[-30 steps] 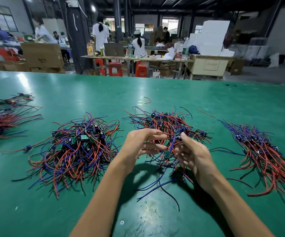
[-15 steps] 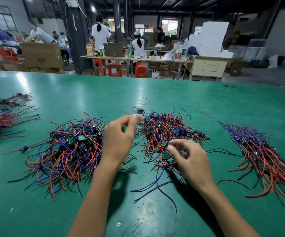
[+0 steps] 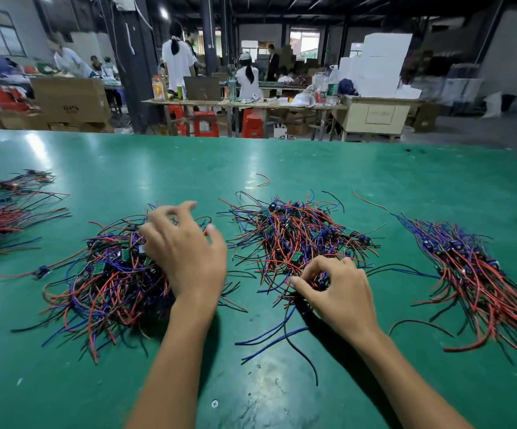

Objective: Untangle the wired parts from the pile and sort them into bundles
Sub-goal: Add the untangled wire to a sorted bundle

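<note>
Palm-down, the left hand point(image 3: 186, 255) spreads open over the left pile point(image 3: 108, 274); the right hand point(image 3: 337, 292) pinches wires in the middle pile point(image 3: 294, 236).

Left hand point(image 3: 186, 258) blurred at the fingers point(image 3: 189, 207), covering the right side of the left wire pile point(image 3: 105, 274). Right hand point(image 3: 337, 292) curled over the middle pile's point(image 3: 294, 236) near edge; whatever is pinched, hidden underneath. Far-left bundle point(image 3: 0, 218) cut by the frame edge. Right bundle point(image 3: 480, 280) clipped at the right edge. Background people point(image 3: 176, 60) too blurred for detail.
</note>
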Demonstrator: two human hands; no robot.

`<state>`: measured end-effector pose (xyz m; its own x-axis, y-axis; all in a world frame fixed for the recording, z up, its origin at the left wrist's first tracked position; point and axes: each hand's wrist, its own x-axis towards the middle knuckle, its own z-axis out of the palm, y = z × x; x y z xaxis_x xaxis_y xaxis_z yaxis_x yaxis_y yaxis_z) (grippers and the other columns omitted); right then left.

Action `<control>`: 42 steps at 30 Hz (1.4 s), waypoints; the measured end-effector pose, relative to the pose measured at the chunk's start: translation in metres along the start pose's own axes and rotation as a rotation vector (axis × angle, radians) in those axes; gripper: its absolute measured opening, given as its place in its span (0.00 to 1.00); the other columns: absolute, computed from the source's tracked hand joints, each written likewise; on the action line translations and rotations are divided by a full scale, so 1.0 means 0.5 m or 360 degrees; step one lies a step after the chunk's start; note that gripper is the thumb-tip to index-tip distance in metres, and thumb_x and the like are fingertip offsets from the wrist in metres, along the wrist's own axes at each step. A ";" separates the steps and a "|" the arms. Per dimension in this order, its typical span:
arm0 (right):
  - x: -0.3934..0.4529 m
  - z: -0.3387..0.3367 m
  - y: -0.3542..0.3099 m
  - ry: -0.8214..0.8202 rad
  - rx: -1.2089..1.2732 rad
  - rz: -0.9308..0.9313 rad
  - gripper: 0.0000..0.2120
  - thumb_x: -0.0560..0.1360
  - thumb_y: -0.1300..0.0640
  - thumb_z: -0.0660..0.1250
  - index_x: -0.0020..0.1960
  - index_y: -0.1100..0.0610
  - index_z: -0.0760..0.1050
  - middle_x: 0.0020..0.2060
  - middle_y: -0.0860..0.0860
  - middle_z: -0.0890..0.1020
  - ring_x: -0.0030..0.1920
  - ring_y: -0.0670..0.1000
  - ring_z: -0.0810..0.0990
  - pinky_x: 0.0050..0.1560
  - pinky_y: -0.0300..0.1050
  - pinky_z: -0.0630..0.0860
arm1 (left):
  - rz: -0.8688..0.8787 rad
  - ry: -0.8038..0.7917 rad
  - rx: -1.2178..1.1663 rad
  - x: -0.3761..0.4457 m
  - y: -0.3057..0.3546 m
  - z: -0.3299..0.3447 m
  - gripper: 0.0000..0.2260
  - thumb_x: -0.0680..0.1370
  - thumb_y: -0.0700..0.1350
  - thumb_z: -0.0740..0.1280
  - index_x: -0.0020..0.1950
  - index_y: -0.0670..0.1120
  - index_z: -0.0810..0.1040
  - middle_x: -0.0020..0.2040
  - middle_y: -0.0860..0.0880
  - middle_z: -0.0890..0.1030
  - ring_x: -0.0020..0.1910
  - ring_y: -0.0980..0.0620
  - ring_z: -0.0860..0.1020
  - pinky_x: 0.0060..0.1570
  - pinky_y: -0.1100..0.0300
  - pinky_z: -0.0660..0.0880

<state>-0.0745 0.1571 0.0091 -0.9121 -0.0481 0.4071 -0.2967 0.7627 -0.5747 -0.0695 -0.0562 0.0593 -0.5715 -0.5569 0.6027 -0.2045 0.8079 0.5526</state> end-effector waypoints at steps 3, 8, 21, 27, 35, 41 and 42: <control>0.001 -0.002 -0.002 0.0081 0.0427 0.0141 0.08 0.69 0.51 0.78 0.39 0.46 0.79 0.36 0.41 0.84 0.36 0.40 0.77 0.43 0.44 0.72 | 0.0228 -0.0467 -0.0605 -0.025 0.034 0.017 0.07 0.79 0.45 0.67 0.52 0.50 0.85 0.50 0.50 0.84 0.49 0.52 0.76 0.54 0.55 0.71; -0.001 -0.017 -0.011 0.0359 0.0704 -0.0035 0.11 0.70 0.56 0.79 0.44 0.47 0.78 0.38 0.41 0.85 0.37 0.42 0.81 0.40 0.35 0.72 | 0.0168 -0.1373 -0.1066 -0.078 0.078 0.041 0.15 0.82 0.49 0.65 0.46 0.40 0.85 0.41 0.40 0.84 0.40 0.54 0.75 0.50 0.47 0.76; -0.008 -0.005 -0.011 0.0241 0.0811 0.0018 0.14 0.73 0.40 0.71 0.54 0.44 0.73 0.41 0.40 0.86 0.47 0.42 0.84 0.46 0.35 0.74 | -0.0279 -0.1402 -0.1742 -0.056 0.064 0.032 0.09 0.81 0.44 0.68 0.49 0.40 0.85 0.40 0.46 0.86 0.36 0.53 0.83 0.37 0.65 0.78; 0.007 -0.010 0.032 -0.0137 -0.0156 0.0023 0.15 0.73 0.35 0.69 0.56 0.39 0.80 0.56 0.38 0.77 0.60 0.45 0.71 0.57 0.45 0.63 | -0.0405 -0.1314 -0.1846 -0.032 0.046 0.020 0.10 0.82 0.48 0.67 0.52 0.44 0.85 0.40 0.49 0.85 0.38 0.46 0.86 0.37 0.61 0.80; -0.003 -0.028 -0.009 -0.0009 0.0509 -0.0149 0.10 0.75 0.45 0.68 0.55 0.42 0.83 0.51 0.38 0.84 0.57 0.41 0.78 0.61 0.47 0.67 | -0.0697 -0.1352 -0.2146 -0.027 0.053 0.018 0.11 0.82 0.49 0.65 0.53 0.44 0.83 0.37 0.51 0.83 0.34 0.51 0.84 0.34 0.65 0.79; -0.013 -0.021 -0.035 -0.0472 0.1318 -0.0015 0.09 0.78 0.53 0.68 0.48 0.57 0.85 0.35 0.52 0.84 0.39 0.51 0.85 0.46 0.48 0.78 | -0.0590 -0.1324 -0.2105 -0.036 0.058 0.023 0.11 0.83 0.48 0.64 0.53 0.44 0.84 0.37 0.52 0.82 0.30 0.50 0.82 0.31 0.63 0.77; -0.014 -0.020 -0.034 -0.0451 0.1314 -0.0006 0.10 0.78 0.52 0.68 0.47 0.55 0.85 0.34 0.51 0.84 0.38 0.51 0.84 0.44 0.44 0.77 | -0.0546 -0.1237 -0.2041 -0.034 0.058 0.022 0.11 0.83 0.48 0.65 0.52 0.44 0.84 0.37 0.52 0.82 0.29 0.50 0.81 0.28 0.63 0.76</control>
<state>-0.0604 0.1508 0.0230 -0.9142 -0.2921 0.2810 -0.3097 0.0562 -0.9492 -0.0743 -0.0210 0.0589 -0.9849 -0.1113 0.1325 0.1579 -0.2648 0.9513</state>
